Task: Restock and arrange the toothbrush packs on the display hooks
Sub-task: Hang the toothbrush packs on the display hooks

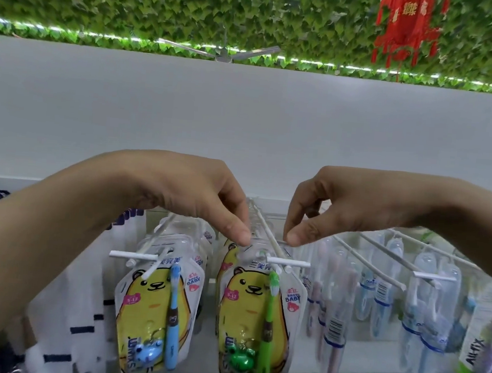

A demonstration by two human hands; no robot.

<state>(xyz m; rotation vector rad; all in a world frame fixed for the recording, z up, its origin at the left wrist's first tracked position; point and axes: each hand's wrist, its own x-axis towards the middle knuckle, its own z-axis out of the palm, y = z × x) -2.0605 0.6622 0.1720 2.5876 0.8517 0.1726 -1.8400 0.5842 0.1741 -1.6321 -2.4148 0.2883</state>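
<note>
Both my hands are up at the middle display hook point(267, 233), a white peg w/ a crossbar tag holder at its front end. My left hand point(196, 194) comes in from the left, thumb and index fingers point(235, 230) pinching the top left corner of the front toothbrush pack point(257, 315), the yellow bear one w/ a green kids' brush and a green frog charm inside. My right hand point(334, 212) is on the other side of the hook, fingers curled, thumb tip down by the pack's top right edge; prob. pinching it too, but the contact is hidden behind the peg so I can't tell for sure. The pack hangs at the front of the hook, just behind the crossbar, w/ more bear packs stacked behind it. Next hook over to the left holds a matching bear pack point(153, 309) w/ a blue brush and blue charm, also w/ others behind. To the right, several hooks carry clear adult brush packs point(337, 313), blurred, one w/ a barcode showing. Behind everything runs a white wall panel point(244, 120), and above it green fake ivy point(195, 9) w/ a red hanging ornament point(407, 25).
</note>
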